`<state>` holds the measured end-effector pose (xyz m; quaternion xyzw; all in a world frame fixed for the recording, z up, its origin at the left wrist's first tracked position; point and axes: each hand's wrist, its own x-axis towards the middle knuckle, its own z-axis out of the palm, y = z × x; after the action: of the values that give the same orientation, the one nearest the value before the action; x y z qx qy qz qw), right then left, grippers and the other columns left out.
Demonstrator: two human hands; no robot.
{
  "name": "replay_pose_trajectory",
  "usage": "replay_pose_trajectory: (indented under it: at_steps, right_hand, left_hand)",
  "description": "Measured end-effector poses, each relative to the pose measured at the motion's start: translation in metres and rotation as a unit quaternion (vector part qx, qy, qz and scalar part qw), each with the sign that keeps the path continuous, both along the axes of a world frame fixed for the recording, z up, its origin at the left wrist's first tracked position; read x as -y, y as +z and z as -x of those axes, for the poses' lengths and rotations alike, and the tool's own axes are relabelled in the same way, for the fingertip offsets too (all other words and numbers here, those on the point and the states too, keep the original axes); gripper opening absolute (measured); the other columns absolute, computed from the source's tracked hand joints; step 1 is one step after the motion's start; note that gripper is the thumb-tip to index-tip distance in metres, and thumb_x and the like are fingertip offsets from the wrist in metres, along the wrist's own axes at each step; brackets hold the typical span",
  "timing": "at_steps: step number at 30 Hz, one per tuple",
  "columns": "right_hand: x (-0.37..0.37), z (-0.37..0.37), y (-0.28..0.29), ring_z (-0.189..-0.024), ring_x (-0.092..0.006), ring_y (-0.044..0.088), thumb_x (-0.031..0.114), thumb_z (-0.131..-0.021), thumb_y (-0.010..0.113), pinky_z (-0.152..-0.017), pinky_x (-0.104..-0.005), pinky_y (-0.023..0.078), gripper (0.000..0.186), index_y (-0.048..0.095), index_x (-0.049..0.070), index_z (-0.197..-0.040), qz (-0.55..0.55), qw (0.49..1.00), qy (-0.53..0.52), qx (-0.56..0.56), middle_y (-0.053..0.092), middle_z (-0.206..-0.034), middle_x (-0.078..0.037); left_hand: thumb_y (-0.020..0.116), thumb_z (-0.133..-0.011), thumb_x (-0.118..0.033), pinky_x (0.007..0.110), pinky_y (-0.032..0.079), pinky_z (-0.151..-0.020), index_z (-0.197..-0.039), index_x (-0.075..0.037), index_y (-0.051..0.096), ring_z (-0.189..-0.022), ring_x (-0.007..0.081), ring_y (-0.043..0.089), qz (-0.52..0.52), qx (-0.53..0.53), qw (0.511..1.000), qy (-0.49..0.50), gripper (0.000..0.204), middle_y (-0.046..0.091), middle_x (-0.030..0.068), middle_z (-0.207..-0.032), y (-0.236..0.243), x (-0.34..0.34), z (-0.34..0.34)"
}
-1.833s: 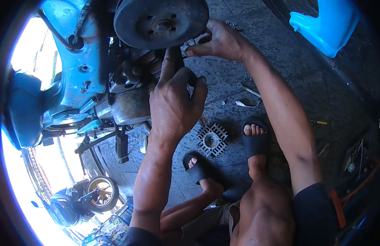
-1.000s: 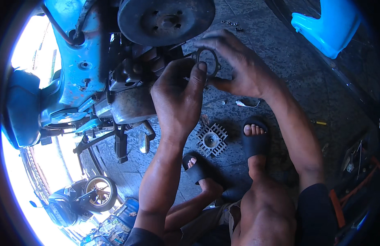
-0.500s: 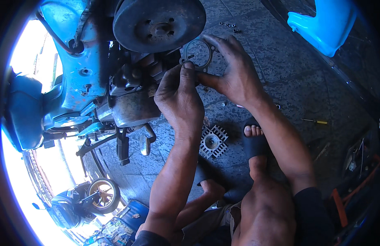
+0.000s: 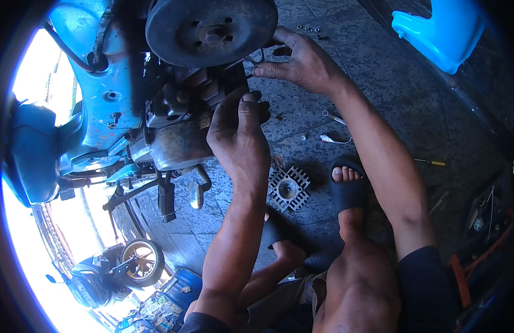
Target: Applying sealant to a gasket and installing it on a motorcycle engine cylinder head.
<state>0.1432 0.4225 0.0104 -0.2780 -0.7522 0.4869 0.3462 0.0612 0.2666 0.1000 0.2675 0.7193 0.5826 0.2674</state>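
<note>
One blue motorcycle [image 4: 82, 119] fills the left side, and near the floor's [image 4: 390, 72] bright left edge stands a second bike [image 4: 96, 280], gold-spoked wheel showing! Moving right, a grimy engine casing [image 4: 171, 147], then a round dark drum [image 4: 212, 33] looming above. Just below, the left hand [image 4: 240, 133] is half curled, thumb up close to the fingers; nothing shows in it, but its palm side is hidden, so whether it grips anything I can't tell. And there's the ring [image 4: 262, 56], peeking out under the drum's right rim, well in from the floor's right edge! It looks thin: light, I'd judge, stiff enough to hold its circle yet easily bent, perhaps slick with grease; the outer rim's the place to take it. Lower down lies a finned metal part [image 4: 288, 189]. Up to the right hand [image 4: 309, 64]: thumb and forefinger spread in a C about the ring, forefinger tip partly lost by the drum, so how firmly they pinch I can't say. Beyond, nuts [image 4: 320, 36] sit toward the floor's far edge, a wrench [image 4: 337, 118] nearer, then a yellow-handled screwdriver [image 4: 436, 164], and by the right edge, a bright blue panel [image 4: 443, 39].
</note>
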Motion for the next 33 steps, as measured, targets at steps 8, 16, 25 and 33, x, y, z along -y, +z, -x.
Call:
replay_pose_trajectory:
  at_steps: [8,16,25,33]
  right_hand:
    - [0.0001,-0.0062,0.0039,-0.125,-0.0352,0.064,0.07,-0.069,0.083,-0.105,-0.0491,0.054,0.1,0.059,0.007,-0.142,0.0,1.0,-0.011,-0.016,0.066,-0.134,-0.021]
    - [-0.001,-0.0053,-0.0016,-0.125,-0.035,0.063,0.074,-0.067,0.083,-0.105,-0.0558,0.052,0.099,0.059,0.014,-0.143,0.043,0.999,-0.004,0.021,0.065,-0.136,-0.019]
    - [-0.0054,-0.0056,-0.0015,-0.126,-0.0353,0.064,0.077,-0.065,0.082,-0.107,-0.0575,0.051,0.103,0.059,0.013,-0.143,0.06,0.998,0.019,0.027,0.066,-0.134,-0.019]
    - [-0.0027,-0.0019,-0.0043,-0.125,-0.0337,0.066,0.071,-0.067,0.084,-0.104,-0.0535,0.054,0.099,0.059,0.012,-0.142,0.038,0.999,0.015,-0.009,0.066,-0.135,-0.02]
  left_hand:
    - [0.064,-0.102,-0.017,0.034,0.059,-0.081,-0.121,0.01,0.066,-0.088,0.0196,0.072,0.0,-0.01,1.0,-0.001,0.032,0.074,0.0168,-0.103,0.0001,0.0023,0.0012]
    - [0.064,-0.103,-0.017,0.034,0.059,-0.082,-0.122,0.01,0.065,-0.089,0.0198,0.072,0.001,-0.001,1.0,0.001,0.033,0.074,0.0169,-0.105,-0.0012,0.0044,0.0012]
    - [0.063,-0.103,-0.017,0.034,0.06,-0.081,-0.122,0.01,0.065,-0.089,0.0201,0.072,-0.004,-0.015,1.0,-0.003,0.033,0.074,0.0172,-0.105,0.0004,0.0038,0.0021]
    - [0.064,-0.103,-0.018,0.035,0.06,-0.082,-0.123,0.01,0.064,-0.088,0.0214,0.073,0.008,-0.019,1.0,-0.002,0.034,0.074,0.0186,-0.105,-0.0004,0.0045,0.0035]
